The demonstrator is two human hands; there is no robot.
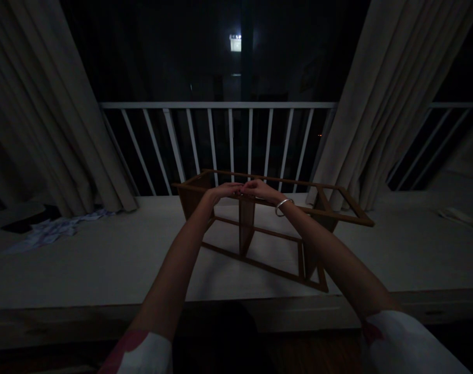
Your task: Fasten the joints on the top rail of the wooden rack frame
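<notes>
A brown wooden shelf frame (246, 228) lies on its side on a white window ledge, with its cross boards standing upright between the rails. At the upper near rail, above the middle board, my left hand (227, 189) and my right hand (261, 190) meet at the fingertips. My left fingers reach to the right and press together near the rail. The fingers of my right hand are closed in a pinch. Whatever sits between the fingertips is too small and dark to name. A silver bangle (280, 208) circles my right wrist.
Behind the frame runs a white railing (220, 105) before a dark window. Beige curtains hang at the left (61, 114) and right (380, 104). Crumpled papers (57, 227) lie on the ledge (115, 270) at left. The room is dim.
</notes>
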